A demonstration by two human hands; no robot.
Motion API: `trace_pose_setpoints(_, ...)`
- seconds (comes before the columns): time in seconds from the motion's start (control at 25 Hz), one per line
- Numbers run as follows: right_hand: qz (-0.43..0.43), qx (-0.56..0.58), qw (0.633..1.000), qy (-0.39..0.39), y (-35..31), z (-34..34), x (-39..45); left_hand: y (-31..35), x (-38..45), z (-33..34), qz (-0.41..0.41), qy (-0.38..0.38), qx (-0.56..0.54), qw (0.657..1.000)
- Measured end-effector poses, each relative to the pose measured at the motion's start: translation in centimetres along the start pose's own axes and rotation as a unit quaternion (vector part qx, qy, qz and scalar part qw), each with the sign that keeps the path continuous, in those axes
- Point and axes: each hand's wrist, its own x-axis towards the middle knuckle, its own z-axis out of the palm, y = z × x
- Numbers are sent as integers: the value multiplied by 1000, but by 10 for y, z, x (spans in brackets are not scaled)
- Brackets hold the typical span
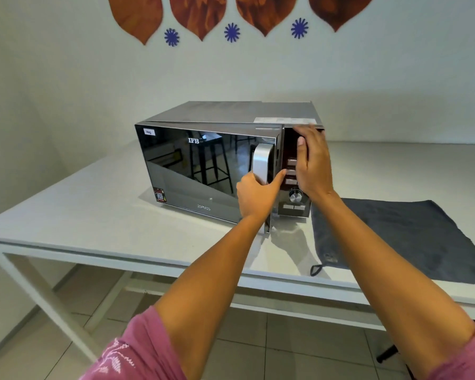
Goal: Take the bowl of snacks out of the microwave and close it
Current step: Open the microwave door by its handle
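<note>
A silver microwave (231, 113) with a mirrored dark door (192, 165) stands on the white table (93, 215). The door is swung out a little at its right edge. My left hand (255, 196) grips the lower part of the silver door handle (261, 160). My right hand (313, 163) lies flat against the control panel (294, 207), fingers up at the top right corner of the microwave, holding nothing. The bowl of snacks is hidden; the inside of the microwave does not show.
A dark grey cloth (401, 237) lies flat on the table to the right of the microwave, reaching the front edge. The table's front edge runs below my forearms. A wall stands close behind, with tiled floor below.
</note>
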Motion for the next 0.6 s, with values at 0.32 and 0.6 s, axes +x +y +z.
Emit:
trace_pose_setpoints(0.32, -65, 222, 972, -44, -58, 26, -18, 16, 21, -74, 204, 148, 46, 967)
trace_pose_setpoints(0.6, -140, 303, 942, -42, -105, 37, -28, 67, 100, -150, 177, -33, 243, 953)
